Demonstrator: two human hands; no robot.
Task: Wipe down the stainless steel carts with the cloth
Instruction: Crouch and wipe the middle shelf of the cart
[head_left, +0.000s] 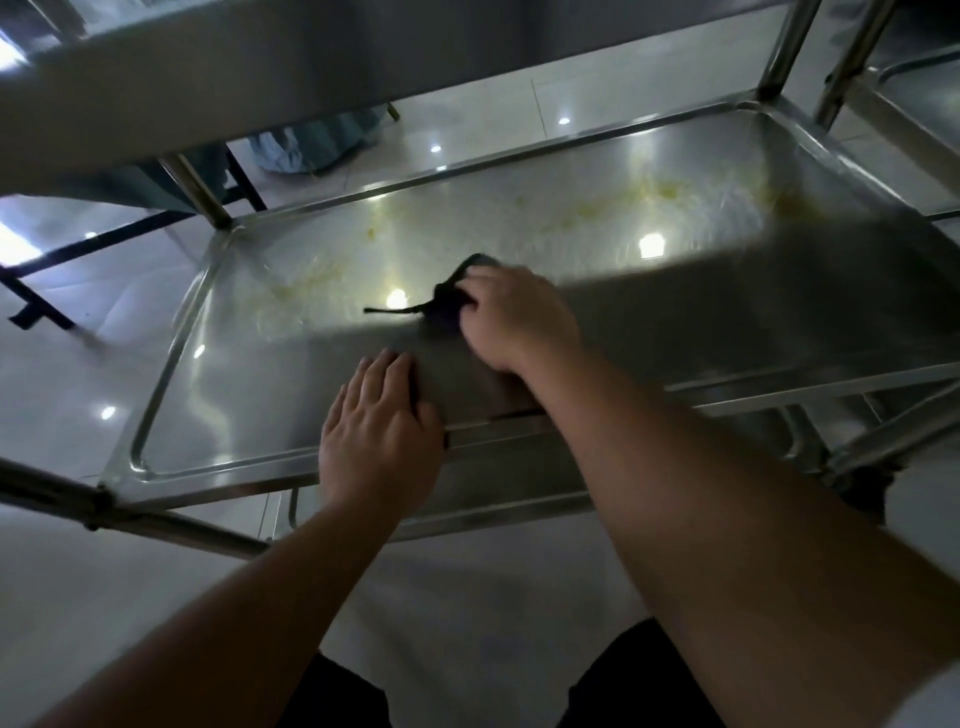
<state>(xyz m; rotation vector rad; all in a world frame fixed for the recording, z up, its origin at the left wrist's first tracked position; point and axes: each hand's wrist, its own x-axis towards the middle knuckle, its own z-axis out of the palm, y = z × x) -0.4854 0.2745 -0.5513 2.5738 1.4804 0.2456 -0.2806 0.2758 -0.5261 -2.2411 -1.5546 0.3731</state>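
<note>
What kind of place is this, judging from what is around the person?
Probably a commercial kitchen or canteen area, though that is a guess. The stainless steel cart has tray-like shelves with yellowish food smears, a second metal cart stands beside it, and the floor is glossy white tile.

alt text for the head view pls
The right hand presses a dark cloth onto a steel cart shelf smeared with yellowish residue. The left hand rests flat on the near rim.

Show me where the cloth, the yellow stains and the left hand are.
cloth (448, 301): head view, dark bunched middle.
yellow stains (657, 191): head view, smear on far shelf part.
left hand (382, 441): head view, back of hand.
</note>
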